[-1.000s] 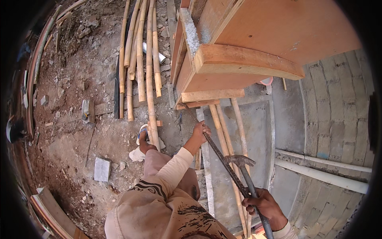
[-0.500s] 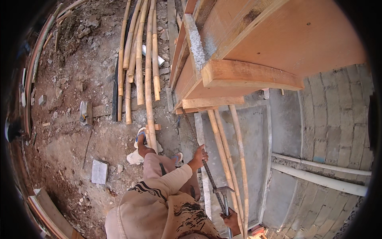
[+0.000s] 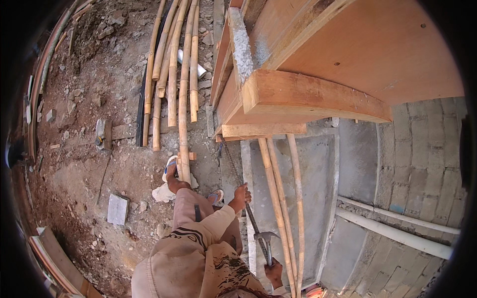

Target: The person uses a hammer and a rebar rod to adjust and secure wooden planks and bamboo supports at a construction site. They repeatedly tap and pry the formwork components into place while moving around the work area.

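My left hand (image 3: 240,197) is closed around a long ribbed steel bar (image 3: 231,161) that slants down from the wooden formwork (image 3: 298,92). In my right hand (image 3: 273,272) is the handle of a claw hammer (image 3: 266,236), held lower down and to the right. The hammer's metal head lies over the lower part of the bar; whether they touch I cannot tell. At its upper end the bar meets the underside of the formwork, beside a short timber batten (image 3: 263,130).
Bamboo poles (image 3: 184,99) lie on the rubble ground at left. More bamboo props (image 3: 274,179) stand under the formwork. White pipes (image 3: 392,226) run along a block wall (image 3: 422,149) on the right. A grey block (image 3: 118,209) and a small wooden piece (image 3: 103,134) lie at left.
My right hand and the hammer have shifted left, bringing the head further across the bar. My left hand stays closed on the bar. The whole view has moved slightly.
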The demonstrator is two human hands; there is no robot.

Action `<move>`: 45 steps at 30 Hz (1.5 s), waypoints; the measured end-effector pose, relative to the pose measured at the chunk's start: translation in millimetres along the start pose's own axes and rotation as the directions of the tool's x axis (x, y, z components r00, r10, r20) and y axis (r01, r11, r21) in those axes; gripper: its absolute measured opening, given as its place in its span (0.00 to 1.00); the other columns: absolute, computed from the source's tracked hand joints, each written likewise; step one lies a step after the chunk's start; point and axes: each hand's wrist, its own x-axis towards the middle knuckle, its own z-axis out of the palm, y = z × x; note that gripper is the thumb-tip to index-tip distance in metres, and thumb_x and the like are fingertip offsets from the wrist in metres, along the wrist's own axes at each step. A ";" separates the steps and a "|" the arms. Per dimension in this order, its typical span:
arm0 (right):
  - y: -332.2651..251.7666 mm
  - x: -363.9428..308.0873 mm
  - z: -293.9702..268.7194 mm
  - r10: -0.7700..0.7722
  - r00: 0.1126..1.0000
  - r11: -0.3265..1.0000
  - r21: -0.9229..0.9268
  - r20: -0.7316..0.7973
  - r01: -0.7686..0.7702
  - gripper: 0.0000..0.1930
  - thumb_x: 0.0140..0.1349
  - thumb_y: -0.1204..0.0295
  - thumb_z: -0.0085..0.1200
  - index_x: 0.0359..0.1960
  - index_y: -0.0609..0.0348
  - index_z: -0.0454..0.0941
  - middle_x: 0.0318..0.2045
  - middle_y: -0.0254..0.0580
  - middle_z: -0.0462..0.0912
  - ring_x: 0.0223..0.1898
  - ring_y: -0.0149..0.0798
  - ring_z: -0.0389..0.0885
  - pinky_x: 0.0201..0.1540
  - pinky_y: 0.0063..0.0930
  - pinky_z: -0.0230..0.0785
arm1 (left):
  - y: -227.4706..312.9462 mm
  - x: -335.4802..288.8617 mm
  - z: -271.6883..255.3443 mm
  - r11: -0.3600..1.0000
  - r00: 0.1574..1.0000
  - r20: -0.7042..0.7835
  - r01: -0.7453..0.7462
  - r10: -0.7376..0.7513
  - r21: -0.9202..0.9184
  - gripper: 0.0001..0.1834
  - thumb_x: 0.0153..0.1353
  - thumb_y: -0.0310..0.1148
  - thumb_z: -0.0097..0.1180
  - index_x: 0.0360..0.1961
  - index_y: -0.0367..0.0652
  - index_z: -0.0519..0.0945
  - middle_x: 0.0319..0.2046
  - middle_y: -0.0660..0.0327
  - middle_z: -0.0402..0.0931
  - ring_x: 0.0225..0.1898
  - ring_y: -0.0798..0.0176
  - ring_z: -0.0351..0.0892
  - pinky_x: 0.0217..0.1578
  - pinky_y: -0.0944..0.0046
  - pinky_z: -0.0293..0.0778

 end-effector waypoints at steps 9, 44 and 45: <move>-298.1 -47.8 -321.8 0.006 0.910 0.989 -0.138 0.415 0.057 0.17 0.63 0.64 0.60 0.39 0.69 0.76 0.26 0.56 0.79 0.27 0.54 0.80 0.35 0.44 0.70 | 107.4 -62.7 98.4 0.865 0.974 0.222 0.147 -0.043 -0.480 0.23 0.74 0.41 0.46 0.18 0.56 0.57 0.13 0.73 0.51 0.11 0.72 0.51 0.15 0.67 0.54; -418.1 -29.0 -275.1 -0.397 0.902 -0.115 0.984 -0.168 0.132 0.21 0.68 0.57 0.46 0.43 0.66 0.80 0.25 0.41 0.77 0.16 0.32 0.68 0.18 0.20 0.58 | 187.5 -53.3 144.2 0.623 0.963 0.144 -0.030 0.228 -0.782 0.28 0.75 0.60 0.33 0.30 0.48 0.64 0.16 0.69 0.60 0.16 0.70 0.64 0.17 0.73 0.69; -425.5 -29.9 -275.4 -0.373 0.909 -0.106 0.982 -0.185 0.156 0.21 0.68 0.57 0.46 0.43 0.66 0.80 0.25 0.41 0.78 0.16 0.33 0.70 0.18 0.21 0.59 | 187.5 -53.4 141.8 0.639 0.963 0.147 -0.032 0.225 -0.768 0.27 0.76 0.60 0.33 0.31 0.48 0.64 0.16 0.69 0.61 0.16 0.70 0.64 0.17 0.73 0.69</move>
